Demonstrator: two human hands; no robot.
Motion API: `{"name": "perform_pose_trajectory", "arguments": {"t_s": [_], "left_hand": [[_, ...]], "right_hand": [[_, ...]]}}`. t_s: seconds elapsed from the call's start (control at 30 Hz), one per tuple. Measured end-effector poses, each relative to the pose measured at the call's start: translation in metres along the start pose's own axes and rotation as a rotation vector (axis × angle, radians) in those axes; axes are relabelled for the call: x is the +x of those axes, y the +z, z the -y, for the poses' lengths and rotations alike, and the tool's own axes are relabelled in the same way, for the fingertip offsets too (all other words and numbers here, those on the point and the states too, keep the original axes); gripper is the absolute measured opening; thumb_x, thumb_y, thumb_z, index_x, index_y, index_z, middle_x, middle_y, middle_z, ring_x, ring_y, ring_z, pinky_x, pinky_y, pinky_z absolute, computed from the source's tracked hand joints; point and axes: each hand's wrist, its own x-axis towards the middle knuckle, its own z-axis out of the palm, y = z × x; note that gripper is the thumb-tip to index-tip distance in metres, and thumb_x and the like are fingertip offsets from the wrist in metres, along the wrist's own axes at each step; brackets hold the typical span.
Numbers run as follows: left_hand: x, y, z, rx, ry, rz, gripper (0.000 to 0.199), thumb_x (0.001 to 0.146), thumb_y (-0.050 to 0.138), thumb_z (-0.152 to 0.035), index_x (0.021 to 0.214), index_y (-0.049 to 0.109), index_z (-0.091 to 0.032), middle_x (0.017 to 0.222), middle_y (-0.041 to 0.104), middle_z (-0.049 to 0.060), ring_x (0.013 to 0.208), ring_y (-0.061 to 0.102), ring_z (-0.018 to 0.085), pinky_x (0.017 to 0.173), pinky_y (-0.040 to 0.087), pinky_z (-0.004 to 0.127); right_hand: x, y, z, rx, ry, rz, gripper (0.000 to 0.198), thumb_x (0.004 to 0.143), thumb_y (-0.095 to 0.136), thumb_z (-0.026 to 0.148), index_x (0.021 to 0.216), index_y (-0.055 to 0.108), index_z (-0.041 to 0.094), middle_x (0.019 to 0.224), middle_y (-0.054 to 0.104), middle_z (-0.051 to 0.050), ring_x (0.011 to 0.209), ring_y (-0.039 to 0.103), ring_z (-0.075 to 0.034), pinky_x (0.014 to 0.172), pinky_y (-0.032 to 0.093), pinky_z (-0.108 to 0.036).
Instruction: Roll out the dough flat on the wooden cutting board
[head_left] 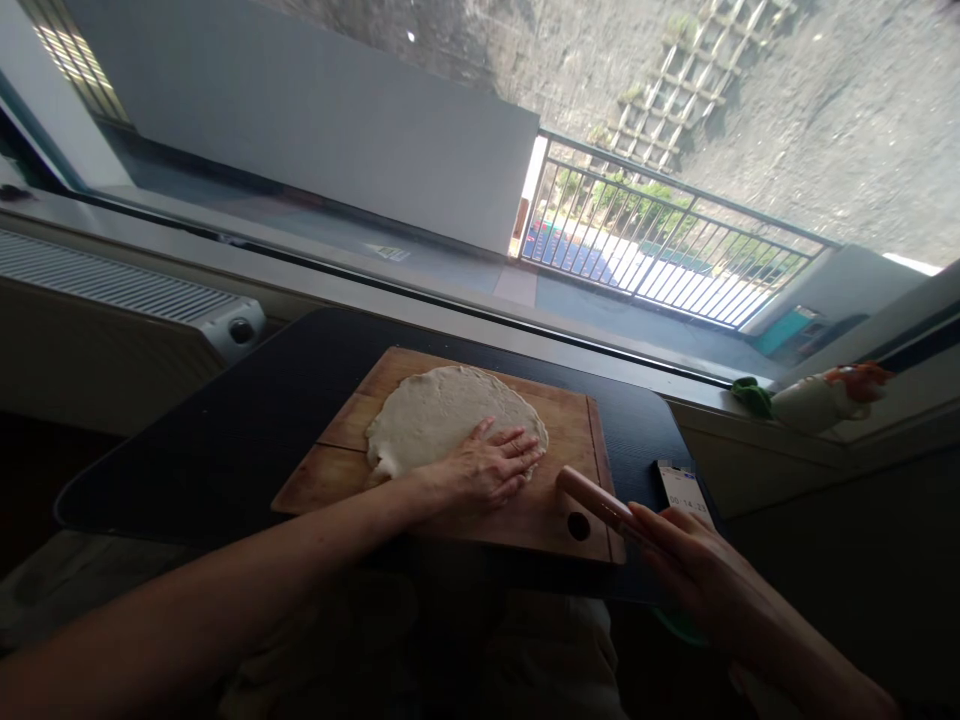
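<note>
Forearms (pixel 225 605) foremost, dough (pixel 431 410) flat

Right grip (pixel 675 535) curled round the pin (pixel 596 495); left grip (pixel 496 467), spread, holding nothing, lies on the dough. Beneath that, board (pixel 536 530) on bench (pixel 172 480). Flattening looks mostly done, the edge not yet even.

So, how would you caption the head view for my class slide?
Left hand resting on a flat dough sheet on a wooden board, right hand holding a pinkish rod.

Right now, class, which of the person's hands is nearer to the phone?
Right. The right hand is close beside the phone; the left hand lies farther away, on the dough.
</note>
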Motion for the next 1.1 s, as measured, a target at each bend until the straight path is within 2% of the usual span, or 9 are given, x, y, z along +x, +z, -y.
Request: {"name": "perform_pose_trajectory", "arguments": {"t_s": [0.17, 0.33, 0.43, 0.5, 0.6, 0.73, 0.93, 1.03, 1.1], "left_hand": [[-0.013, -0.017, 0.015, -0.031, 0.018, 0.100, 0.046, 0.096, 0.032, -0.031, 0.142, 0.033, -0.029, 0.151, 0.031, 0.004, 0.140, 0.022, 0.022, 0.112, 0.015, 0.044], [-0.039, -0.015, 0.018, 0.064, -0.042, 0.080, 0.047, 0.096, 0.032, -0.035, 0.142, 0.032, -0.031, 0.154, 0.022, 0.006, 0.141, 0.016, 0.027, 0.111, 0.006, 0.054], [-0.041, -0.016, 0.019, 0.049, -0.046, 0.101, 0.047, 0.096, 0.033, -0.038, 0.142, 0.032, -0.032, 0.154, 0.021, 0.006, 0.142, 0.014, 0.026, 0.111, 0.005, 0.054], [-0.039, -0.024, 0.026, -0.012, -0.043, 0.114, 0.047, 0.096, 0.032, -0.037, 0.143, 0.031, -0.031, 0.153, 0.024, 0.005, 0.141, 0.017, 0.023, 0.112, 0.010, 0.049], [-0.042, -0.042, 0.045, -0.056, -0.114, 0.050, 0.046, 0.097, 0.030, -0.032, 0.142, 0.033, -0.026, 0.151, 0.030, 0.005, 0.140, 0.022, 0.018, 0.113, 0.016, 0.039], [-0.064, -0.052, 0.067, 0.037, -0.225, 0.054, 0.046, 0.095, 0.034, -0.030, 0.141, 0.037, -0.025, 0.151, 0.028, 0.007, 0.141, 0.020, 0.022, 0.113, 0.009, 0.044], [-0.087, -0.036, 0.073, 0.121, -0.235, 0.124, 0.050, 0.097, 0.029, -0.036, 0.146, 0.023, -0.026, 0.155, 0.014, 0.007, 0.143, 0.008, 0.024, 0.112, 0.001, 0.050], [-0.085, -0.033, 0.076, 0.128, -0.228, 0.116, 0.051, 0.097, 0.030, -0.036, 0.146, 0.024, -0.027, 0.155, 0.015, 0.007, 0.143, 0.009, 0.024, 0.112, 0.002, 0.052], [-0.086, -0.039, 0.079, 0.113, -0.213, 0.065, 0.049, 0.095, 0.035, -0.035, 0.143, 0.032, -0.025, 0.153, 0.023, 0.008, 0.141, 0.016, 0.025, 0.112, 0.007, 0.050]], "right_hand": [[-0.005, 0.017, 0.015, 0.029, -0.127, 0.001, 0.043, 0.090, 0.044, 0.024, 0.132, 0.046, 0.031, 0.099, 0.058, -0.006, 0.085, 0.056, -0.018, 0.069, 0.048, -0.028], [-0.012, 0.048, 0.040, 0.084, -0.205, -0.135, 0.047, 0.089, 0.042, 0.021, 0.136, 0.039, 0.028, 0.103, 0.058, -0.008, 0.087, 0.055, -0.019, 0.072, 0.051, -0.030], [-0.012, 0.049, 0.048, 0.054, -0.211, -0.146, 0.047, 0.089, 0.042, 0.020, 0.135, 0.040, 0.027, 0.100, 0.058, -0.008, 0.085, 0.054, -0.020, 0.070, 0.051, -0.032], [-0.011, 0.048, 0.051, 0.025, -0.249, -0.169, 0.049, 0.088, 0.041, 0.018, 0.136, 0.038, 0.028, 0.100, 0.058, -0.008, 0.084, 0.054, -0.020, 0.069, 0.051, -0.032], [-0.003, 0.049, 0.062, -0.006, -0.352, -0.215, 0.054, 0.087, 0.043, 0.014, 0.138, 0.036, 0.028, 0.102, 0.057, -0.008, 0.085, 0.054, -0.020, 0.071, 0.051, -0.033], [0.025, 0.058, 0.085, -0.033, -0.461, -0.154, 0.054, 0.084, 0.051, 0.011, 0.134, 0.043, 0.028, 0.101, 0.056, -0.008, 0.087, 0.053, -0.020, 0.071, 0.050, -0.033], [0.053, 0.063, 0.095, 0.100, -0.510, -0.089, 0.050, 0.087, 0.048, 0.011, 0.134, 0.042, 0.029, 0.110, 0.053, -0.008, 0.098, 0.051, -0.020, 0.081, 0.050, -0.035], [0.057, 0.062, 0.093, 0.111, -0.521, -0.074, 0.049, 0.087, 0.048, 0.012, 0.134, 0.042, 0.028, 0.109, 0.052, -0.008, 0.098, 0.052, -0.020, 0.081, 0.050, -0.035], [0.059, 0.063, 0.093, 0.104, -0.520, -0.086, 0.048, 0.088, 0.049, 0.014, 0.133, 0.044, 0.027, 0.107, 0.053, -0.009, 0.095, 0.052, -0.020, 0.080, 0.050, -0.036]]}}
